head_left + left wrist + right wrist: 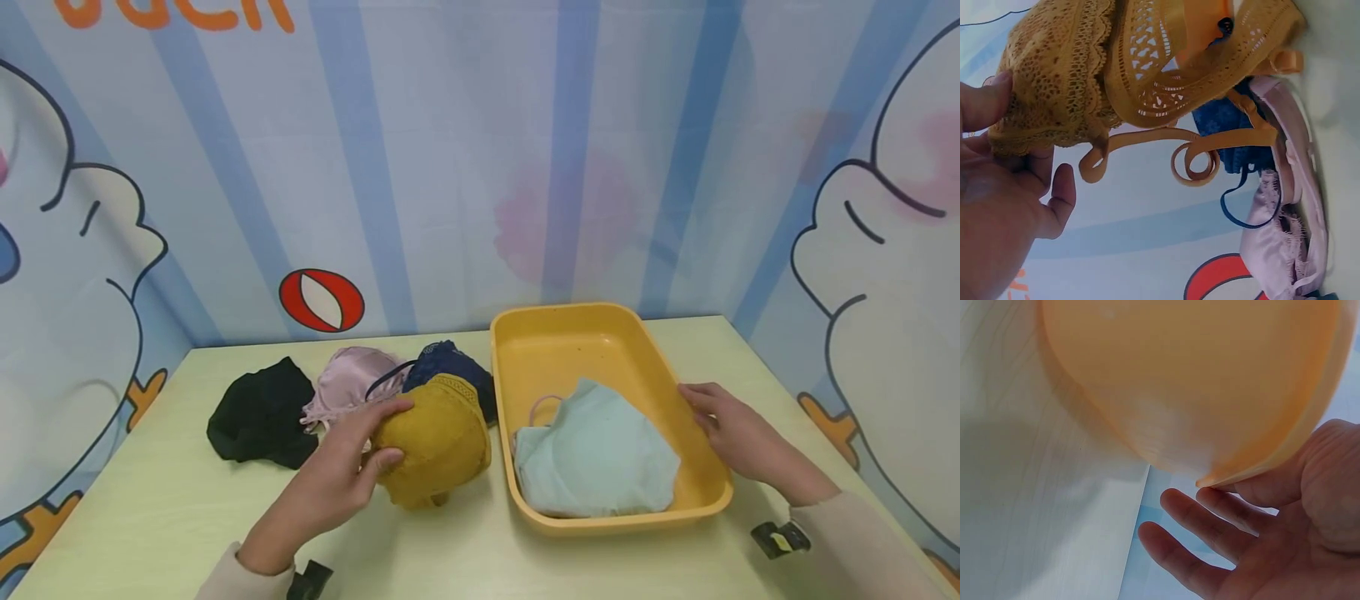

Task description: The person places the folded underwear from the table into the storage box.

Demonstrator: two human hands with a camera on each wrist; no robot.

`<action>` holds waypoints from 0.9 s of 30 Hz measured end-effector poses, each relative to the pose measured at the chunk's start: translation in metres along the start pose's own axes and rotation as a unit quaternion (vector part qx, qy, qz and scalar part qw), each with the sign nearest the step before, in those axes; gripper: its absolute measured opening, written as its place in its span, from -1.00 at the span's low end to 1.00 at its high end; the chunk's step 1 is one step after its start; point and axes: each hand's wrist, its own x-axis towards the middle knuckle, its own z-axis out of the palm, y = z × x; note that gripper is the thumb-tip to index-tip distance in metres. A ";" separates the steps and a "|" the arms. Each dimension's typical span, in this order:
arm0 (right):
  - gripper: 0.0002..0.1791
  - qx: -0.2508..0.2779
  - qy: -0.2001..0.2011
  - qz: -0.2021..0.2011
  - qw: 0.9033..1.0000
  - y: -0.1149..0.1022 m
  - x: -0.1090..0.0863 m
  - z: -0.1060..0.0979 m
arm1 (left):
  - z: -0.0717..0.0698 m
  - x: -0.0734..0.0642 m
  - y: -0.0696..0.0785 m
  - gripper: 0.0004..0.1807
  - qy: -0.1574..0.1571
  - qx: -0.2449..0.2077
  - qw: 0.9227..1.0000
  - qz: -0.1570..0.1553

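Observation:
My left hand point(337, 467) pinches a mustard-yellow lace bra point(438, 437) by its cup, thumb on one side and fingers on the other. In the left wrist view its openwork band and a looped strap point(1197, 164) dangle from the cup. A yellow plastic tray point(577, 342) stands just to the right of this bra. At the tray's right rim, my right hand point(750, 446) grips the edge between thumb and forefinger, its other fingers spread below. Inside the tray's near half lies a mint-green bra point(600, 454) with a thin pinkish strap.
Behind the mustard bra lie a navy lace bra point(457, 367) and a pink satin bra point(356, 379). Further left sits a black garment point(262, 412) in a heap. A printed cloth backdrop point(465, 167) rises along the back edge of the pale table point(150, 508).

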 end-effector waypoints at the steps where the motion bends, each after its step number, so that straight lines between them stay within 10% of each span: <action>1: -0.54 0.000 -0.001 0.001 1.000 0.000 0.000 0.000 | -0.001 0.001 0.001 -0.35 0.006 0.002 1.000 0.004; 27: -0.56 0.000 0.006 -0.011 1.000 0.003 0.001 -0.001 | -0.018 0.042 0.036 -0.29 0.137 -0.022 0.985 0.098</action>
